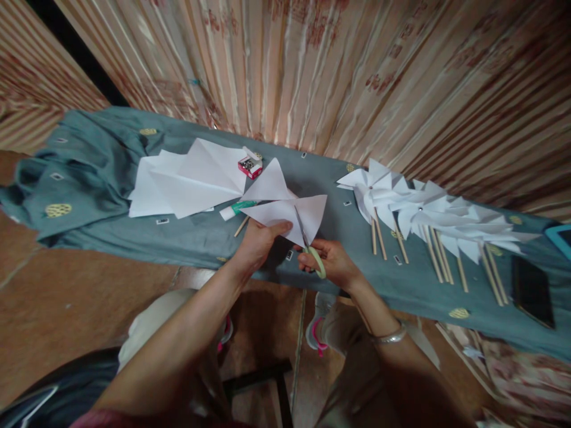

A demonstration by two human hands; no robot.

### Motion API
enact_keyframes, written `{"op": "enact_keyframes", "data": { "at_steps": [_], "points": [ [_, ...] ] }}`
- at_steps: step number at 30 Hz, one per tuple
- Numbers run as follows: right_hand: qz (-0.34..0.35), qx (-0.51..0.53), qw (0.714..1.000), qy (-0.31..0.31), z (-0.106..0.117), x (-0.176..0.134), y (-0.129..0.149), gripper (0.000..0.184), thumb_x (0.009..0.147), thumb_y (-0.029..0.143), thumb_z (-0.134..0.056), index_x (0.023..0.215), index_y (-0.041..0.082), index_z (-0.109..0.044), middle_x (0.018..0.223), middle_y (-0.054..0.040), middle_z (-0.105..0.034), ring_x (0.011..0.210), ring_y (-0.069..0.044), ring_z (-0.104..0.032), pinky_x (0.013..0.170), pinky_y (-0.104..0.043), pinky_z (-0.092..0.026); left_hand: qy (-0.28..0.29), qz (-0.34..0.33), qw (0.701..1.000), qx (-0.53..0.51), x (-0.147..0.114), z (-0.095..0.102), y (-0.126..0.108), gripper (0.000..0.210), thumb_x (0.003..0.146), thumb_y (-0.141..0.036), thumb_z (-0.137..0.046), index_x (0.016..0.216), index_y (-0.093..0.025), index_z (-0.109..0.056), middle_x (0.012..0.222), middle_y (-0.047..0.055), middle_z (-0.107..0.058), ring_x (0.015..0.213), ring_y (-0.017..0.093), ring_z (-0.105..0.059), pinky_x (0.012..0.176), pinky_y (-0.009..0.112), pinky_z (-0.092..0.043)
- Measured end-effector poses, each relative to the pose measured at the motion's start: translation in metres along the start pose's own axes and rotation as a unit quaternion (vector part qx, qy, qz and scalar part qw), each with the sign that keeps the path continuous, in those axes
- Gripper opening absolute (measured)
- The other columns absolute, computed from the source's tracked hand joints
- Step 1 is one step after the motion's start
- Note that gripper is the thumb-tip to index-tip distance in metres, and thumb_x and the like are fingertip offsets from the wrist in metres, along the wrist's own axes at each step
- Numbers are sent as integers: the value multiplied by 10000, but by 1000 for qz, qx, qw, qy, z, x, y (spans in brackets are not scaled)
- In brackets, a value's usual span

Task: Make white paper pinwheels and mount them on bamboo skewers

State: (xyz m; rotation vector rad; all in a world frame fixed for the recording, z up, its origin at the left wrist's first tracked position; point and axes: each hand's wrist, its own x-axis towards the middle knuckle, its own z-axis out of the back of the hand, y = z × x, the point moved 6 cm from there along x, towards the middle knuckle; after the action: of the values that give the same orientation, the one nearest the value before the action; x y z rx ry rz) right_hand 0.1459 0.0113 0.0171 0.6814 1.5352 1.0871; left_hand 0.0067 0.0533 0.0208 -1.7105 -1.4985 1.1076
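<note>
My left hand (261, 242) grips a white paper sheet (272, 217) by its near edge, thumb on top. The sheet is partly cut, with flaps spreading from its middle. My right hand (330, 260) is closed round the pale green handle of the scissors (317, 257), whose blades lie across a paper flap and point away from me. A green and white tube (236, 209) lies just beyond my left hand, with a wooden stick (241, 226) beside it. Behind the sheet stands an opened small red box (250, 165) with small metal pieces in it.
Several creased white sheets (187, 181) lie at the left on the teal cloth (178, 238). Finished paper pinwheels (419, 208) on wooden sticks are piled at the right. Past them lie a dark phone (532, 291) and a blue-edged object (559, 238). A pleated curtain (285, 71) hangs behind the narrow table.
</note>
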Motion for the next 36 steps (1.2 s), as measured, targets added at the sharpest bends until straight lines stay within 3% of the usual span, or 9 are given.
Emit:
{"op": "enact_keyframes", "data": {
  "at_steps": [11, 18, 36],
  "points": [
    [16, 1, 1000, -8, 1, 1, -1, 440, 483, 514, -846, 662, 163, -649, 545, 17, -626, 493, -93, -517, 489, -224, -394, 21, 34, 999, -26, -4, -5, -1, 254, 516, -171, -768, 741, -154, -650, 686, 0, -665, 616, 159, -605, 640, 312, -512],
    [-7, 26, 1000, -13, -3, 1, -2, 481, 428, 492, -868, 705, 160, -656, 516, 31, -615, 471, -85, -510, 473, -216, -386, 11, 31, 999, -33, -4, -5, -2, 294, 505, -163, -787, 767, -149, -654, 739, 13, -684, 686, 171, -625, 699, 317, -505],
    [22, 28, 999, -6, -4, 3, -3, 444, 501, 469, -851, 748, 140, -685, 509, 30, -606, 452, -81, -503, 455, -219, -379, 17, 20, 999, -42, -4, -5, -4, 285, 535, -152, -769, 789, -141, -642, 750, 3, -685, 653, 141, -609, 663, 278, -510]
  ]
}}
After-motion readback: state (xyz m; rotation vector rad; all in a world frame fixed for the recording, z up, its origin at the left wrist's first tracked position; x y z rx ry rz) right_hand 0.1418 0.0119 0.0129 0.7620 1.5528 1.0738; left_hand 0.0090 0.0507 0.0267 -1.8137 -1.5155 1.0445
